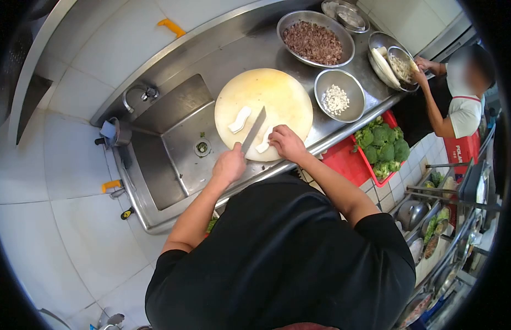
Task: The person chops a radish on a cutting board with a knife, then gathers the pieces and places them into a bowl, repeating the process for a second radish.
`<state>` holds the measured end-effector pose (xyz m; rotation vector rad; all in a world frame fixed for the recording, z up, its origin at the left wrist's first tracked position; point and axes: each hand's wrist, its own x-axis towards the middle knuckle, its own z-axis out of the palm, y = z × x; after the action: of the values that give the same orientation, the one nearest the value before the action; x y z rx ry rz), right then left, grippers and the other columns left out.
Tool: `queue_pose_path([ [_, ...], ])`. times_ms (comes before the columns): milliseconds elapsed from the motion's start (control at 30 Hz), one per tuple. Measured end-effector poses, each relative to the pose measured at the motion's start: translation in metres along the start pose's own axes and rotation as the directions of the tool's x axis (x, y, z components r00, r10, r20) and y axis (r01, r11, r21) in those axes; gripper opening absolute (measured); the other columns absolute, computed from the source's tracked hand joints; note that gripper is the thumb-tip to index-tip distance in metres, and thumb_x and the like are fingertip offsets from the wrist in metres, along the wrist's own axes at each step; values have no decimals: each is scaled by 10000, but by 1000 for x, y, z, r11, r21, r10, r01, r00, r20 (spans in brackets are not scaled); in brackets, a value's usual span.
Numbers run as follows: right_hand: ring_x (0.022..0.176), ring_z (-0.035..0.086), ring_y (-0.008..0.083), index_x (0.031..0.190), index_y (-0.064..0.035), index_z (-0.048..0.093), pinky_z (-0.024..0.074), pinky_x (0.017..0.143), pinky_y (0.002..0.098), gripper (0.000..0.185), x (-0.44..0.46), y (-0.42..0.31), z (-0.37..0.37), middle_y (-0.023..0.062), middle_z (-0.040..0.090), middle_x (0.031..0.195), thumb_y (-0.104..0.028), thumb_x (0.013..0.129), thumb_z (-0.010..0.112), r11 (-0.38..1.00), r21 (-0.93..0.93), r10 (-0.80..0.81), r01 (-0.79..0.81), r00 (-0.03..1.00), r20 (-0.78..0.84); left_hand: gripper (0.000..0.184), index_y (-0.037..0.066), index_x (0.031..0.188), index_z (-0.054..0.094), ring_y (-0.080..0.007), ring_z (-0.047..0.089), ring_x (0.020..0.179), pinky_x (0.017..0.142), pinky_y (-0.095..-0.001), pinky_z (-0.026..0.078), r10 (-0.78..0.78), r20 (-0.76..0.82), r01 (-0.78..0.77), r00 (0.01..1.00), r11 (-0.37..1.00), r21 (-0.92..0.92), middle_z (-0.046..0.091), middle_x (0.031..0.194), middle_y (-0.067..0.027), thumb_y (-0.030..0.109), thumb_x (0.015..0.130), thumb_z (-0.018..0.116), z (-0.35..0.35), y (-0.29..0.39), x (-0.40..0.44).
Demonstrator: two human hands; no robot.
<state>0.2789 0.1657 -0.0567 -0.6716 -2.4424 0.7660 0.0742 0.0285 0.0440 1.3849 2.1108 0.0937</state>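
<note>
On the round cutting board (288, 88) lie pale white food pieces whose kind I cannot make out. My left hand (229, 165) is closed round the handle of a kitchen knife (254, 131), its blade slanting up and away over the board. My right hand (287, 143) has its fingers bent down onto one white piece (263, 144), just right of the blade. Left of the knife lies another white piece (240, 120), longer and untouched. Beside the board a steel bowl (356, 104) holds small white diced bits (335, 100).
A sink (173, 137) with a tap (140, 94) is at left. Behind stands a bowl of chopped brownish-red food (313, 43). A co-worker (459, 99) handles food over bowls (384, 38) at right. Below the counter edge, a red crate (368, 159) holds broccoli (383, 142).
</note>
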Motion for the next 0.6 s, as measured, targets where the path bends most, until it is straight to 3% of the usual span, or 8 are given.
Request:
queue_pose_path([
  [267, 1077, 606, 301, 999, -66, 706, 510, 967, 388, 146, 6, -4, 6, 98, 636, 1057, -150, 879, 714, 995, -98, -30, 27, 999, -25, 238, 4, 1163, 512, -523, 682, 860, 784, -632, 514, 85, 12, -85, 996, 996, 18, 691, 873, -321, 206, 1038, 507, 14, 12, -18],
  [467, 1065, 611, 286, 1002, -80, 707, 512, 959, 384, 142, 5, -1, 4, 79, 645, 1022, -143, 875, 712, 997, -64, -39, 36, 998, -46, 251, 0, 1168, 507, -518, 683, 849, 773, -625, 517, 51, 82, -58, 995, 995, 84, 687, 871, -330, 205, 1025, 533, 20, 5, -7],
  [600, 1055, 613, 275, 964, -81, 703, 518, 940, 391, 106, 3, -3, 7, 65, 646, 1012, -132, 871, 707, 999, -34, 20, -23, 996, -84, 265, -4, 1187, 506, -524, 680, 851, 779, -626, 517, 119, 33, -121, 992, 992, 38, 688, 880, -337, 193, 1016, 548, 21, 12, 27],
])
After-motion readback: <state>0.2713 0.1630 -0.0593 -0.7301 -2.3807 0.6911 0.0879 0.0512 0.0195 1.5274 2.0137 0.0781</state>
